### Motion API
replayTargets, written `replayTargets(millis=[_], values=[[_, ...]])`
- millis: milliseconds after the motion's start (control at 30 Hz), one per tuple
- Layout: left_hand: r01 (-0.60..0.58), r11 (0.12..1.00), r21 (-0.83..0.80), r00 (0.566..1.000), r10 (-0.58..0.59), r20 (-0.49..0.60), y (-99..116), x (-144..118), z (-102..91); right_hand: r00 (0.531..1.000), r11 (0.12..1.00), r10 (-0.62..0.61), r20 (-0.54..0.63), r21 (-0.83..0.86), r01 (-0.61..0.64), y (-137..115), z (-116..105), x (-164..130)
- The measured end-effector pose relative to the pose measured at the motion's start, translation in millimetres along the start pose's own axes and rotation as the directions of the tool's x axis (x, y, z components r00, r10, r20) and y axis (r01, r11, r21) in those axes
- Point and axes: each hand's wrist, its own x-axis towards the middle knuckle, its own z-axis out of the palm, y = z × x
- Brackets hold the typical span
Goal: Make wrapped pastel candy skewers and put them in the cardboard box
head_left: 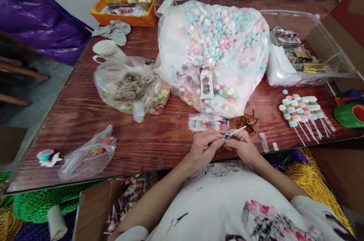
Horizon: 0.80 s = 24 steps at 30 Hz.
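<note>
My left hand [204, 146] and my right hand [241, 146] meet at the near edge of the wooden table [85, 112]. Together they pinch a thin white stick [237, 131] with a small blue piece at the fingertips. Just beyond my hands lie small printed packets [209, 123] and a bunch of gold twist ties [247, 122]. A big clear bag of pink, blue and white marshmallow candies [222, 43] sits behind them. Finished candy sticks [303, 114] lie in a pile to the right.
A smaller bag with crumpled paper and colourful candies [133, 89], a white cup [104, 49], an orange tray [125, 10], a clear plastic bin [307, 51], a green tape roll [351, 114], and a small bag [89, 153] at front left. A cardboard box of wrapped sticks [125, 203] stands below the table.
</note>
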Motion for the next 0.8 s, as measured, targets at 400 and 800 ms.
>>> replayTargets(millis=[400,800], values=[[0.920,0.359,-0.155,0.358,-0.614,0.704,-0.6,1.3,-18.9,0.133,-0.220,-0.412,0.902,-0.240,0.946,-54.9,-13.1,-0.4],[0.923,0.384,0.004,0.198,-0.485,0.852,-3.6,-5.6,-10.1,0.053,-0.154,-0.382,0.923,-0.120,0.981,-36.5,-2.4,-2.8]])
